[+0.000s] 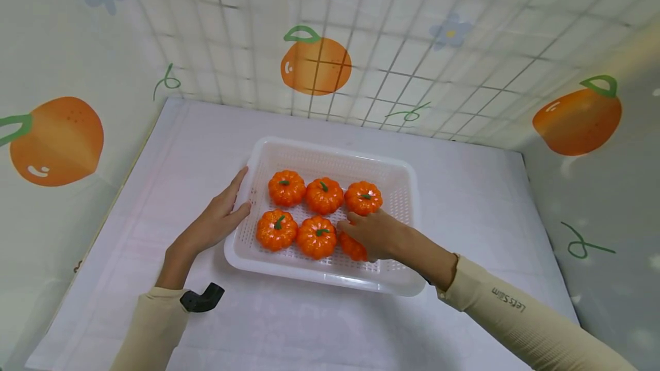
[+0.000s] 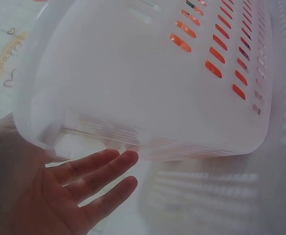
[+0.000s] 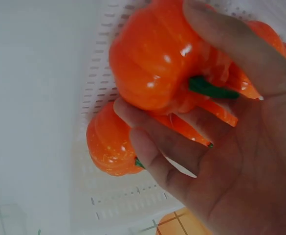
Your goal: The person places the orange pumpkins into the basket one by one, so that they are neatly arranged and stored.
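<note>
A white plastic basket (image 1: 330, 279) with perforated walls holds orange toy pumpkins with green stems, three in a far row and three in a near row. My right hand (image 1: 378, 233) reaches in at the near right and grips a pumpkin (image 3: 152, 58), thumb on one side and fingertips on the other. Its palm covers part of that pumpkin in the head view. My left hand (image 1: 216, 222) touches the basket's left end, its thumb at the rim. In the left wrist view the fingers (image 2: 103, 171) extend nearly straight beside the basket wall; the thumb is hidden there.
The basket stands on a table with a pale cloth (image 1: 309, 331). Behind it hangs a white sheet with printed oranges (image 1: 317, 67) over a wire grid (image 1: 392, 67). Similar printed sheets rise at the left and right sides.
</note>
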The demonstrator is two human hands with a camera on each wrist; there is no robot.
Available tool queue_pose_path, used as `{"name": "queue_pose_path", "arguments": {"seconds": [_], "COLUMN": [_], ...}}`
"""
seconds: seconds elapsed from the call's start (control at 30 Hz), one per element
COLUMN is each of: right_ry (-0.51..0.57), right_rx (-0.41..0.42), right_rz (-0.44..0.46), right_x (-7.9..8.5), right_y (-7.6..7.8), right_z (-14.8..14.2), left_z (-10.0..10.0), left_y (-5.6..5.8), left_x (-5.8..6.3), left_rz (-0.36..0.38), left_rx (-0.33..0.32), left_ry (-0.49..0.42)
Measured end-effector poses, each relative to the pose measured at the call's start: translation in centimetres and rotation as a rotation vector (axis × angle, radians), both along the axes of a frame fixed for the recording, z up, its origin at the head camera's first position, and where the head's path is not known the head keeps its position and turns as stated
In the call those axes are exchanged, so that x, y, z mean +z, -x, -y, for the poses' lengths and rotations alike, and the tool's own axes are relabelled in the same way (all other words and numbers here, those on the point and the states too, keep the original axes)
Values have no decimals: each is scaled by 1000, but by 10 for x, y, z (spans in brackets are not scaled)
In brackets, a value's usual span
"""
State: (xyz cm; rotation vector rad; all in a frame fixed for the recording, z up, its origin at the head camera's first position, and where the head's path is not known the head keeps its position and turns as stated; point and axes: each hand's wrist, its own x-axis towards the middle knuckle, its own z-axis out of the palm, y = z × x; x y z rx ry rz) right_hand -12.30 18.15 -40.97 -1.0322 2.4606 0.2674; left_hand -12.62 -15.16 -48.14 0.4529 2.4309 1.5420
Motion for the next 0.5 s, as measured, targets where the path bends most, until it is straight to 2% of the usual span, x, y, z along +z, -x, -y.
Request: {"name": "queue_pose_path", "arguments": {"seconds": [0.23,0.5], "right_ry": [8,60], "right_rx": [-21,-132], "right_rz": [36,157], "right_x": [3,14], "right_y": [3,8], "right_z": [-1,-2], "left_z": [0,0], "left_y": [0,0], "left_x": [1,2], "left_rz": [-1,4], "left_rx": [2,4], "left_ry": [9,6]}}
